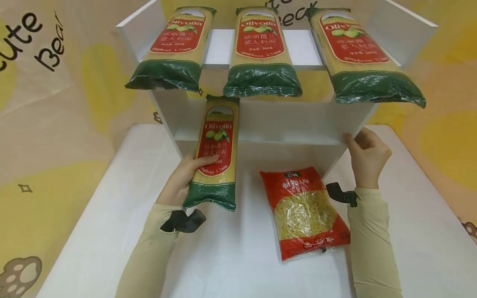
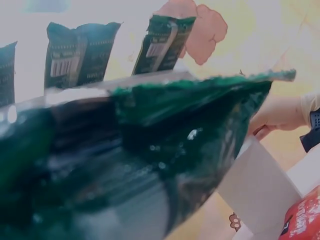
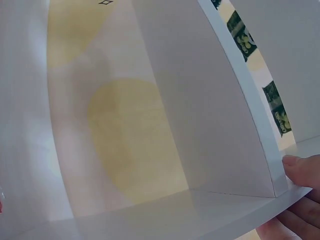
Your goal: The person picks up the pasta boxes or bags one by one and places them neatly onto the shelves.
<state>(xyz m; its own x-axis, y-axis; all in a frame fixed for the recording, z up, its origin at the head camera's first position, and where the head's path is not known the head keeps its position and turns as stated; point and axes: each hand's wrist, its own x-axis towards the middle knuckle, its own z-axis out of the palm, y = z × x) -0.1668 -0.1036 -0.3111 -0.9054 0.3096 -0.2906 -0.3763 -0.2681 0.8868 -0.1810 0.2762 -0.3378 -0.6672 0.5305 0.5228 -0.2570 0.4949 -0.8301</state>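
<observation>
Left hand (image 1: 181, 178) grips spaghetti pack (image 1: 215, 154) frame centre; right hand (image 1: 367, 156) pinches white shelf (image 1: 268, 124) corner; red pasta bag (image 1: 305, 211) lies between; three spaghetti packs (image 1: 261, 49) overhang top.

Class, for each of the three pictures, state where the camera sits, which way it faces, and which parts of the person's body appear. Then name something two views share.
Head: looks down at the white shelf; left hand, right hand show.
Left wrist: beside the held spaghetti packet, facing the right hand.
Right wrist: under the shelf; fingertips show.
Shared: shelf, right hand.
</observation>
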